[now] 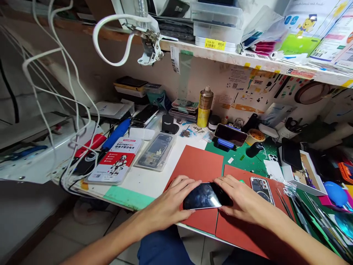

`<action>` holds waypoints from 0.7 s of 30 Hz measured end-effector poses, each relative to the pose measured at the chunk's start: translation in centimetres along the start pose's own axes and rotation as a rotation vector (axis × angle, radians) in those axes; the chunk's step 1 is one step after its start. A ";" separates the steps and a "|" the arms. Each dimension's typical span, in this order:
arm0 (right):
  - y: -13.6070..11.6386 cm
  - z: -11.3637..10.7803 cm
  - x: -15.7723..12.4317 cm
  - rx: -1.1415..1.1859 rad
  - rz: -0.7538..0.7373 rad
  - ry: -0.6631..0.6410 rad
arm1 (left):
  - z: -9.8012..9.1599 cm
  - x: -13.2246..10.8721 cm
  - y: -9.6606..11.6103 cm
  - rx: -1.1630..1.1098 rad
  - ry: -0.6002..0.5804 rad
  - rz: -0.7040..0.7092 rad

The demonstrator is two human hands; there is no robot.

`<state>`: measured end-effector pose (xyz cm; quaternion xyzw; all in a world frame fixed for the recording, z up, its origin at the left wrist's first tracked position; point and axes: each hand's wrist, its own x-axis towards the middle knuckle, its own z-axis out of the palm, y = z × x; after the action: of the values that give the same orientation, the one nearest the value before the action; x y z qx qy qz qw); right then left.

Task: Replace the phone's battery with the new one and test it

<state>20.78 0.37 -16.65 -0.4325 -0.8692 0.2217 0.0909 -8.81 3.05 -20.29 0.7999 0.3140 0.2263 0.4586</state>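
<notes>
A dark, glossy smartphone is held crosswise over the red mats, its screen facing up with a bright reflection on it. My left hand grips its left end, fingers along the far edge and thumb at the near edge. At the other end, my right hand is closed on it in the same way. Just right of my right hand lies an opened phone body with its inside parts showing. The phone's underside is hidden.
Tweezers and slim tools lie at the right, near a white box. At the left are a battery package and a clear phone case box. A spray can stands behind, below the shelf. White cables hang at the left.
</notes>
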 end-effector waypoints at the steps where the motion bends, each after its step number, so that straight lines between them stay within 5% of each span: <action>1: 0.1 0.2 0.0 0.001 0.005 -0.001 | 0.1 -0.1 -0.2 -0.009 0.013 -0.003; 12: 0.8 0.5 -0.8 0.047 0.014 -0.053 | -0.7 -0.9 -0.3 0.082 0.019 -0.004; 21: 0.9 -0.4 -0.6 -0.005 0.028 -0.115 | -2.1 -0.1 0.3 0.263 -0.157 -0.023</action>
<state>21.93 0.47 -16.65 -0.4312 -0.8675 0.2452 0.0364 -10.17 4.07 -19.01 0.8646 0.3133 0.1148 0.3757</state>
